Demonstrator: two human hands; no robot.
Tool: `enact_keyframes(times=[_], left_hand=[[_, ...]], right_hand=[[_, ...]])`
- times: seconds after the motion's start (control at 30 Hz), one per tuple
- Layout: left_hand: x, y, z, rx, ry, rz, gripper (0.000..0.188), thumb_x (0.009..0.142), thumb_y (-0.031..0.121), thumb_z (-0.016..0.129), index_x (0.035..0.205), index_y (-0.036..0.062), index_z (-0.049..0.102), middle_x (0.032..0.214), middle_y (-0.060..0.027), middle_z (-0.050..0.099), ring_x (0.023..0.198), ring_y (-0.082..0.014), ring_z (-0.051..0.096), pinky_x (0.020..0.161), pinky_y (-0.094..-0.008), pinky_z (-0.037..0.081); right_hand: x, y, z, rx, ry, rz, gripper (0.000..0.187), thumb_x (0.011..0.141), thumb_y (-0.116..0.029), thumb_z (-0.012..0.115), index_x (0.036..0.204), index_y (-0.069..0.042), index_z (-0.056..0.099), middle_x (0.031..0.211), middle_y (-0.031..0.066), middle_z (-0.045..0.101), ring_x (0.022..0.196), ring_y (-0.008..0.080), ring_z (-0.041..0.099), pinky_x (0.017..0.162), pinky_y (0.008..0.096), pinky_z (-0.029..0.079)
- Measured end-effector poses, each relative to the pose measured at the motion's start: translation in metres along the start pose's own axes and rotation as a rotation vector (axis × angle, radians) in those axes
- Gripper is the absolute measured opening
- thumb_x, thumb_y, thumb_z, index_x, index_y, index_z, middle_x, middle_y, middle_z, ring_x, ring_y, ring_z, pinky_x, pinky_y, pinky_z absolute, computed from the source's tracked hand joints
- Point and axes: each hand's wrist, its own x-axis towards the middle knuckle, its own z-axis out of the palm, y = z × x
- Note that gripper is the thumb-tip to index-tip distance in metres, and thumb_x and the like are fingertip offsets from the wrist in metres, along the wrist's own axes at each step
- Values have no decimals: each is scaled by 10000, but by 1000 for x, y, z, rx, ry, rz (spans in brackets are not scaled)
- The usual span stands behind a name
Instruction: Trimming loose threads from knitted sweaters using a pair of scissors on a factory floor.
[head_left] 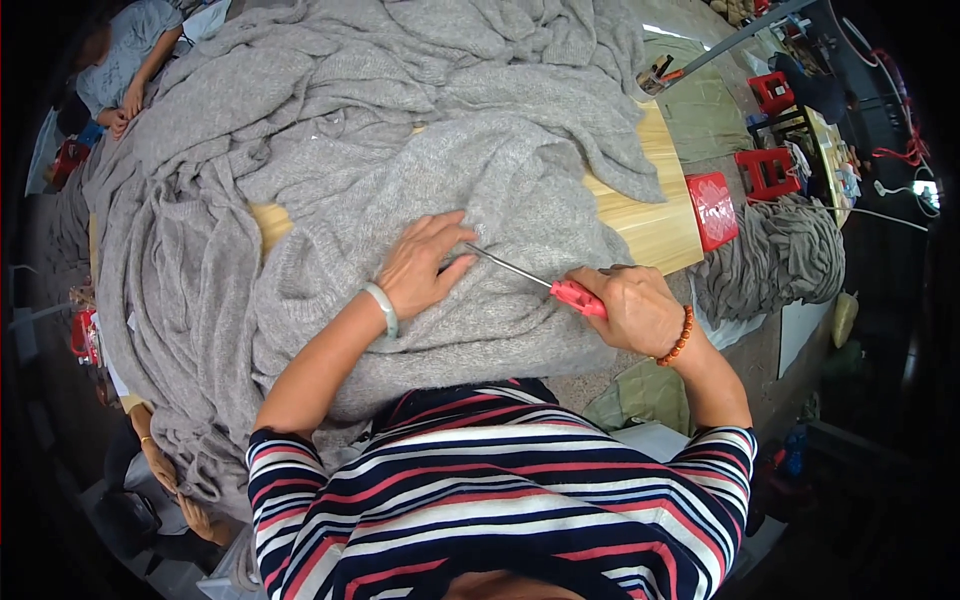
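Left grip (418, 272) rests parted on knitwear (530, 195); right grip (642, 310) clasps red-handled tool (574, 296); table (665, 236) bare at right edge.

The knit fabric (445, 175) is mottled grey, the tool handle (577, 297) pinkish-red, the shirt (500, 485) multicolour-striped.

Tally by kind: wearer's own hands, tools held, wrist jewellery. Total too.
Hands: 2 (left hand, right hand)
Tools: 1 (red-handled tool, in the right hand)
Wrist jewellery: 2 (pale bangle, left; beaded bracelet, right)
Total: 5
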Motion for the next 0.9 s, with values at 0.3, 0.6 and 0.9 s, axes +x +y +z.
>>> enact_keyframes(times=[0.3,0.6,0.9], left_hand=[[-2,-40,27,-59,-123,-145,365,933,-35,573,1242,125,683,1089,-153,687,961,-322,622,890,-364,507],[-62,15,-62,28,-69,-211,593,813,336,780,1318,65,627,1231,-153,659,1204,-345,548,1080,-487,352],[2,70,-141,161,219,89,485,635,-58,687,1113,23,686,947,-163,623,851,-375,614,794,-428,505]], right_hand=[[-22,4,-12,-71,-117,67,265,853,-244,709,1059,-79,696,651,200,639,644,403,661,588,479,510],[-14,-5,-20,169,-196,-26,267,856,-220,678,1109,-136,692,742,188,688,737,382,694,648,483,536],[38,-30,4,192,-234,-319,281,918,-257,624,1176,-148,636,729,175,669,690,389,678,603,492,522]])
